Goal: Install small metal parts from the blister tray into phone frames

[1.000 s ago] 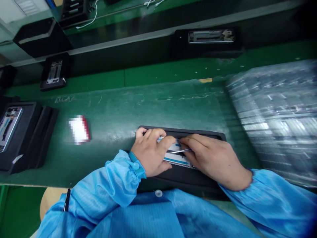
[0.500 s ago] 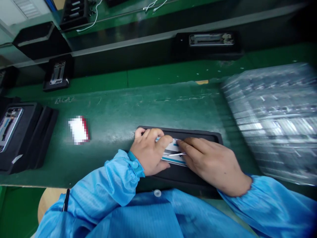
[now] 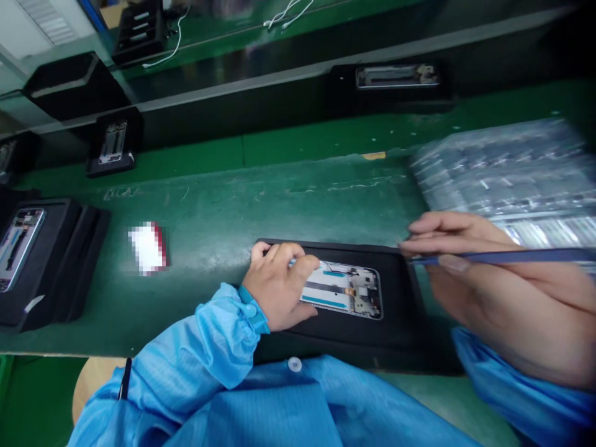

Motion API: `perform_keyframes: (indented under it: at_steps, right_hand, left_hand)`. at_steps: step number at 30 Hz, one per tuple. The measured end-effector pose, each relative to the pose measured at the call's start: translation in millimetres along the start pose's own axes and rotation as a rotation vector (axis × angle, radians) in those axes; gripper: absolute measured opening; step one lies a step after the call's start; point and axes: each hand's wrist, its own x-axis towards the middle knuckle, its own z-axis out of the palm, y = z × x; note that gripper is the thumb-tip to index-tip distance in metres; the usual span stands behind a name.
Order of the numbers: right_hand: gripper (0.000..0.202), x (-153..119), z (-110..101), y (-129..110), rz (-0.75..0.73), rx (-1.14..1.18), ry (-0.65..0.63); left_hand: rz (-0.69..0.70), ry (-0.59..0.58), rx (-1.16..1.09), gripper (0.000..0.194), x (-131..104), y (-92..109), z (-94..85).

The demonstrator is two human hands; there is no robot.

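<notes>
An opened phone frame point(image 3: 342, 289) with blue strips and exposed parts lies in a black tray point(image 3: 400, 298) at the front of the bench. My left hand point(image 3: 282, 287) is closed over the phone's left end, fingers curled on the phone and the tray's edge. To the right of the tray, my right hand point(image 3: 484, 273) pinches a long dark blue tool point(image 3: 526, 255), held roughly level. That hand is partly blurred and apart from the phone.
Clear plastic trays point(image 3: 503, 167) are stacked at the right. Black trays point(image 3: 60, 261) with a phone frame on top stand at the left, near a white and red item point(image 3: 148, 248). More phones in black holders point(image 3: 395, 93) sit at the back.
My right hand has moved right, off the phone, with the tool now visible in it. The phone's right part is uncovered. My left hand stays nearly in place.
</notes>
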Motion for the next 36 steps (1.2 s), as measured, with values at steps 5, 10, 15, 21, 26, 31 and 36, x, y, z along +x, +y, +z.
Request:
perform_keyframes:
  at_steps: [5,10,15,21,26,31,36]
  right_hand:
    - [0.035,-11.1,19.6,5.0,0.044,-0.022,-0.167]
    - [0.024,-20.4,38.5,22.0,-0.091,-0.113,-0.136]
    - [0.014,-17.0,41.4,23.2,-0.227,-0.135,-0.137]
    - [0.012,-15.6,44.5,18.5,-0.251,-0.121,-0.155]
    - [0.012,-15.4,44.4,17.6,-0.237,-0.110,-0.152]
    - [0.011,-14.9,45.1,13.3,-0.266,-0.138,-0.172]
    - [0.011,-14.4,44.7,12.0,-0.266,-0.171,-0.134]
  left_hand:
    - [0.025,0.025,0.010,0.086,-1.5,-3.4,0.9]
    - [0.019,0.040,0.013,0.088,-3.3,-4.2,2.0]
    - [0.015,0.057,0.013,0.089,-4.1,-4.4,2.9]
    - [0.039,0.074,0.017,0.089,-3.1,-6.6,3.6]
    - [0.019,0.057,0.007,0.089,-2.9,-5.4,3.1]
    - [0.005,0.031,-0.009,0.086,-2.3,-4.1,1.9]
    - [0.000,0.037,-0.002,0.084,-2.0,-4.4,1.3]
